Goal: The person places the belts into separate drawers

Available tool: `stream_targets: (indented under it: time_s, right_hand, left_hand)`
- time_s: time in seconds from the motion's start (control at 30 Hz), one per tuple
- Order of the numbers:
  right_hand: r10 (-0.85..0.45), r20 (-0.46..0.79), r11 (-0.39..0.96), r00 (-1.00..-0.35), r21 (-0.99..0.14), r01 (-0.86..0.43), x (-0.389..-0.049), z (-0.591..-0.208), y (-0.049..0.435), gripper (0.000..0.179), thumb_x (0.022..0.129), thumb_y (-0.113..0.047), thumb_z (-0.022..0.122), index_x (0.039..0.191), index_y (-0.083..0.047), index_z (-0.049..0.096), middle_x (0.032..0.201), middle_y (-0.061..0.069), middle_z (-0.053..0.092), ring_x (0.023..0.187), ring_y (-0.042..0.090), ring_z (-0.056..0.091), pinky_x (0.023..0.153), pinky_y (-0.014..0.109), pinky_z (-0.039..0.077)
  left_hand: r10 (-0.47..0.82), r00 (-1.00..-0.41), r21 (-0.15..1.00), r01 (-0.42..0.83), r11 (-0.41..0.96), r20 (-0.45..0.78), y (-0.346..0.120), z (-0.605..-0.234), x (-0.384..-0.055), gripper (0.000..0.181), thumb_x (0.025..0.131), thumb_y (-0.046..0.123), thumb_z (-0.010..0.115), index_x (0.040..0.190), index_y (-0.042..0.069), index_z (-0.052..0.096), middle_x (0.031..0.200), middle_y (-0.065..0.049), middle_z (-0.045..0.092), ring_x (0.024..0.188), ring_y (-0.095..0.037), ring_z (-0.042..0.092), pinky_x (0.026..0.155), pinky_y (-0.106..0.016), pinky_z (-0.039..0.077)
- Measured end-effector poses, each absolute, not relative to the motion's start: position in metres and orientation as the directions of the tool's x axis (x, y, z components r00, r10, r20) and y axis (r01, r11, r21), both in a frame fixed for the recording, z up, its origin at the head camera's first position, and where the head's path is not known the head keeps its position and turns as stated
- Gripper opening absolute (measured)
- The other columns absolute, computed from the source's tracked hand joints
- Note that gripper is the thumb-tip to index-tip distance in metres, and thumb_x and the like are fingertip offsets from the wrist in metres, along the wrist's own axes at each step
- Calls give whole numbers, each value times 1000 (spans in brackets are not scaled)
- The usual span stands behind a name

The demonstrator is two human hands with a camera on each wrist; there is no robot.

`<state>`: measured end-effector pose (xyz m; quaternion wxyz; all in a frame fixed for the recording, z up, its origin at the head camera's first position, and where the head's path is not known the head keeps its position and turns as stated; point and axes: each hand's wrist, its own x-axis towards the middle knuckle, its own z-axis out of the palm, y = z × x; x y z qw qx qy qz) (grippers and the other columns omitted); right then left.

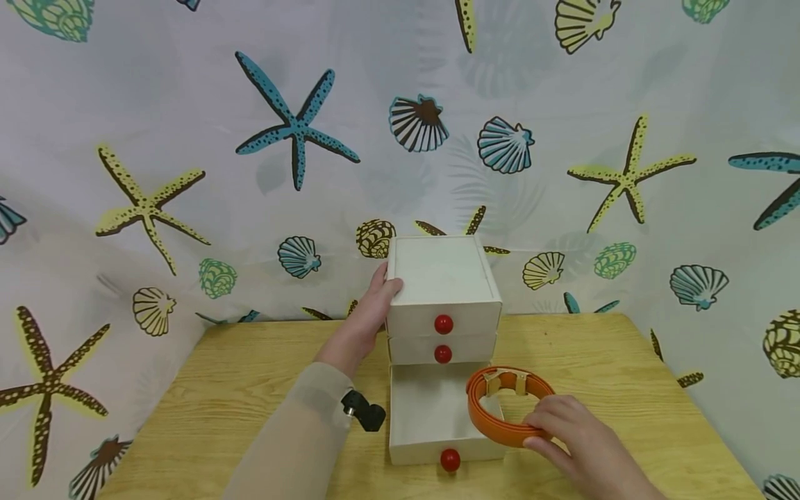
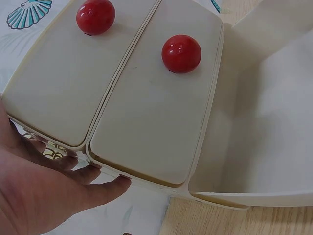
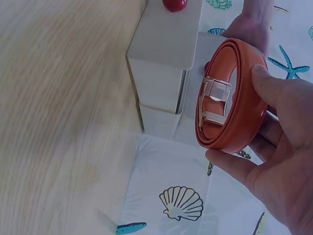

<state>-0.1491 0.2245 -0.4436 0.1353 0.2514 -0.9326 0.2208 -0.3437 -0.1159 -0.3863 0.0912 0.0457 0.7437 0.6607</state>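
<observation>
A white drawer box (image 1: pixel 445 274) with round red knobs stands on the table, its bottom drawer (image 1: pixel 431 410) pulled far out and its two upper drawers closed. My left hand (image 1: pixel 369 312) rests against the box's left side, thumb at the top edge; in the left wrist view its fingers (image 2: pixel 105 191) lie along the side wall. In my right hand (image 1: pixel 578 437) is a coiled orange belt (image 1: pixel 500 423) with a gold-coloured buckle (image 3: pixel 216 90), pinched between thumb and fingers. From the head view, the belt overlaps the right edge of the open drawer.
The wooden table (image 1: pixel 250 410) extends to both sides of the box. Behind it hangs a white cloth (image 1: pixel 350 201) printed with starfish and shells. A small black device (image 1: pixel 364 411) is strapped at my left wrist.
</observation>
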Motion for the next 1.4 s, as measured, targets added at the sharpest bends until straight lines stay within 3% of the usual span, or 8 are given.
stream_targets:
  time_s: [0.33,0.67,0.97,1.4]
  right_hand:
    - [-454,312,745,-834,-380,-548,-150,-440,203,19,107,-47,70,119,-35,80,116,-25,64,110,8,59,95,38,61]
    - [-496,294,711,-817,-404,-576,-155,-444,185,22,108,-46,69,120,-31,80,119,-19,68,111,11,61,95,38,61]
    - [-527,423,648,-737,-361,-670,-162,-450,170,16,108,-34,73,119,-26,81,116,-18,69,109,12,63,93,38,60]
    - [-526,376,674,-763,-363,-644,-174,-450,156,21,109,-36,71,121,-22,81,119,-12,71,112,14,63,95,38,60]
  left_hand:
    - [187,-980,991,-48,128,-72,-116,-386,-344,81,111,48,44,179,35,1,185,-6,4,165,-39,14,126,-71,18]
    - [184,-980,990,-59,127,-82,-116,-387,-345,81,111,49,45,179,37,1,185,-5,4,165,-37,13,127,-70,18]
    - [192,-979,992,-41,121,-63,-117,-388,-344,81,112,48,44,179,36,1,185,-5,3,166,-38,12,127,-70,18]
    - [196,-979,993,-35,116,-57,-117,-387,-343,78,113,47,44,179,37,3,184,-6,4,165,-38,13,127,-70,18]
